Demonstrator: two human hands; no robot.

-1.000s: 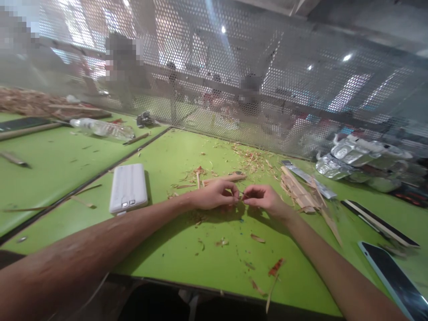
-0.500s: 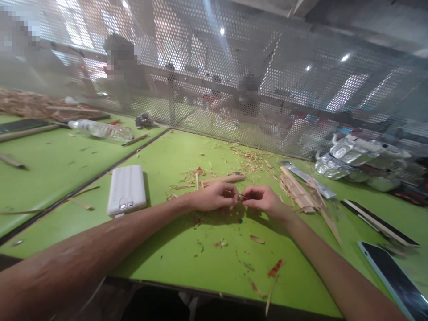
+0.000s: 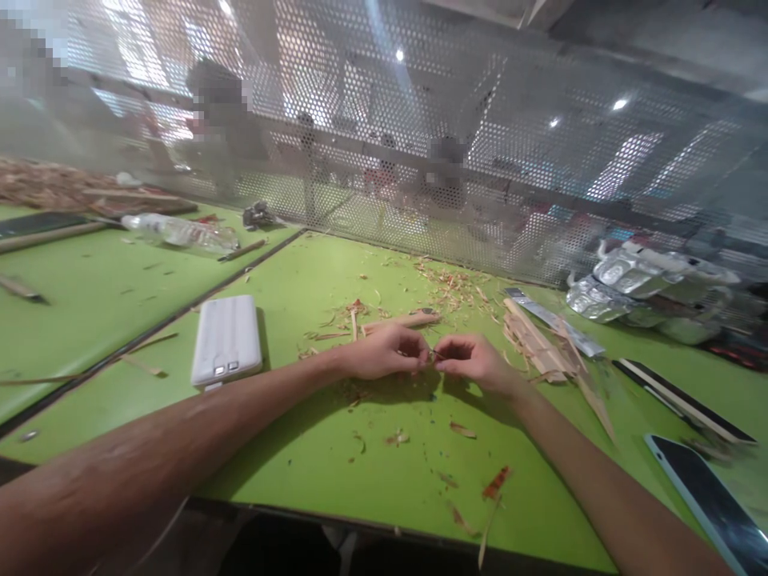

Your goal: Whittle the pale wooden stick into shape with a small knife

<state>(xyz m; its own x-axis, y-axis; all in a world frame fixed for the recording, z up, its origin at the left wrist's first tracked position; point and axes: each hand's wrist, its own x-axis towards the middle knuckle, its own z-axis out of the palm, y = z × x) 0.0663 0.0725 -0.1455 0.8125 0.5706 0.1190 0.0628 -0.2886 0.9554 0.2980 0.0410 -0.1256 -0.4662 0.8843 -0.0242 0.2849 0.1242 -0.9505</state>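
Note:
My left hand (image 3: 389, 352) and my right hand (image 3: 474, 362) meet just above the green table (image 3: 372, 456), fingertips almost touching. Both pinch at a tiny dark item between them, too small to make out. Behind my left hand lies a wooden stick (image 3: 402, 321) with a dark spot near its right end. Wood shavings (image 3: 453, 284) are scattered beyond the hands, and a few curls lie in front of them.
A white power bank (image 3: 227, 340) lies left. At the right are wood strips (image 3: 540, 346), a metal ruler (image 3: 555, 322), a phone (image 3: 708, 500) and clear plastic containers (image 3: 648, 280). A plastic bottle (image 3: 180, 233) lies back left, before a perforated screen (image 3: 360, 120).

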